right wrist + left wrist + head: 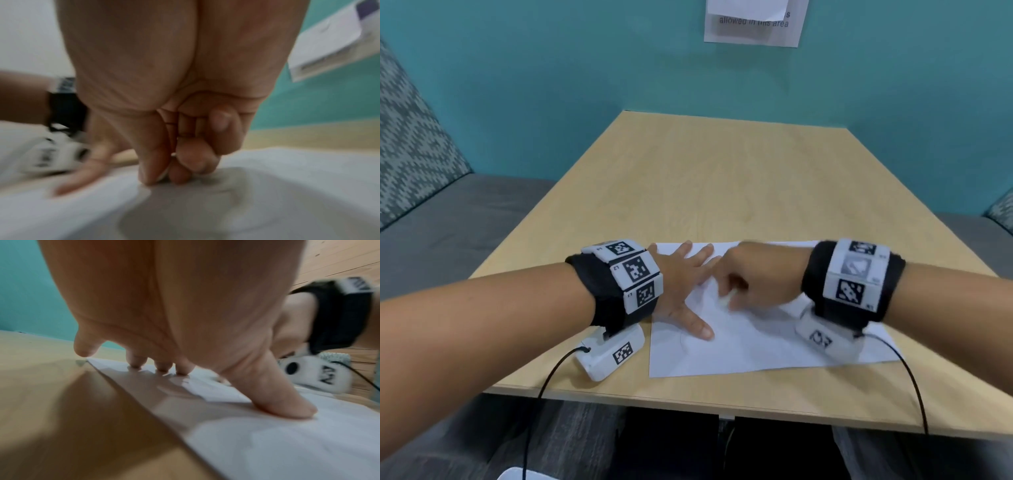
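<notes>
A white sheet of paper [756, 346] lies near the front edge of the light wooden table [705, 178]. My left hand [685, 287] presses flat on the sheet's left part with fingers spread; the left wrist view shows its thumb and fingertips [287, 407] down on the paper [287, 443]. My right hand [743, 291] is curled just right of it, thumb and forefinger pinching a small white object [724, 301] against the sheet. In the blurred right wrist view that pinch [162, 177] touches the paper [287, 162]. A faint pencil curve [683, 342] shows near my left thumb.
The table stands against a teal wall with a paper notice [755, 20]. Grey bench seats [465, 219] with patterned cushions [410, 144] flank it. Black cables [544, 387] hang from both wrist units over the front edge.
</notes>
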`<action>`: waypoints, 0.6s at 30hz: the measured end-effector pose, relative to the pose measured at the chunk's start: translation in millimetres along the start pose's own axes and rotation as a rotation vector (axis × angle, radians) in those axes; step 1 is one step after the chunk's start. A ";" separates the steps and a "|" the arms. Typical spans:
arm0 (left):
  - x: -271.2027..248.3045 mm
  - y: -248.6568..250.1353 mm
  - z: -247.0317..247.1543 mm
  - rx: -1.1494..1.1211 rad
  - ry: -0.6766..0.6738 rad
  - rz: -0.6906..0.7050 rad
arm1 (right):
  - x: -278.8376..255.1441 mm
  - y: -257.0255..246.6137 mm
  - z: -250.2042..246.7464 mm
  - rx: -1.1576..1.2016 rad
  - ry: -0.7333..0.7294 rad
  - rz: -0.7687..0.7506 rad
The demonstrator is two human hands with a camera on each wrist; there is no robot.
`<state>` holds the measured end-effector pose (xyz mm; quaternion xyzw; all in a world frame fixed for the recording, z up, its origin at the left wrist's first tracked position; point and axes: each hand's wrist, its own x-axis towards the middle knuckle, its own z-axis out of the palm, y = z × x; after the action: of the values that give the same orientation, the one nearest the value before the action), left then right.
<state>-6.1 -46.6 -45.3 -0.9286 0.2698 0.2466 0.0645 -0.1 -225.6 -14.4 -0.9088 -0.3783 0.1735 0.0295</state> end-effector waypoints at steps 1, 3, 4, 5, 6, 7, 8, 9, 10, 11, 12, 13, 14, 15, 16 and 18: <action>-1.0 1.6 -0.8 0.010 -0.004 -0.013 | 2.8 11.6 -6.4 -0.008 0.047 0.051; -2.3 4.2 -1.6 0.021 0.000 -0.022 | 5.0 23.0 -10.9 -0.011 0.102 0.109; -2.3 4.0 -1.6 0.018 0.002 -0.019 | 4.4 17.8 -7.5 -0.009 0.091 0.095; -2.3 2.9 -2.2 0.014 0.001 -0.013 | 3.0 6.6 -2.6 -0.005 0.051 0.043; -2.4 2.3 -1.7 0.010 -0.006 -0.007 | -0.3 -6.5 3.6 0.018 -0.003 -0.004; -2.1 1.1 -1.9 0.006 -0.010 -0.002 | -1.7 -12.9 7.3 0.034 -0.041 -0.028; -1.9 0.8 -2.3 0.003 -0.013 0.000 | -1.1 -12.4 6.2 0.025 -0.046 -0.024; -2.0 0.6 -2.6 0.006 -0.018 -0.004 | 1.8 -5.4 1.4 0.003 -0.022 0.010; -2.2 1.7 -3.4 0.013 -0.021 -0.011 | 4.7 4.8 -4.7 -0.011 0.017 0.057; -2.1 1.7 -3.1 0.015 -0.020 -0.018 | 6.4 13.2 -8.7 -0.021 0.050 0.096; -1.9 2.0 -2.5 0.010 -0.015 -0.018 | 6.7 15.9 -8.3 -0.024 0.067 0.103; -1.2 1.4 -1.9 0.000 -0.008 -0.013 | 5.4 10.5 -5.6 -0.023 0.067 0.077; 0.1 0.0 -0.8 -0.006 -0.004 -0.005 | 3.6 0.2 -0.6 -0.021 0.037 0.025; 0.2 -0.7 0.5 -0.001 -0.006 -0.001 | 0.2 -12.6 4.9 0.001 0.001 -0.032; 0.8 -1.2 1.1 0.008 -0.009 0.000 | -2.1 -20.2 8.6 0.027 -0.026 -0.056; 0.7 -0.7 0.4 0.009 -0.016 -0.003 | -0.5 -16.4 6.6 0.003 -0.006 -0.043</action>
<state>-5.3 -46.2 -46.0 -0.9266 0.2690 0.2528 0.0712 -13.8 -214.7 -17.4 -0.8998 -0.3976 0.1763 0.0336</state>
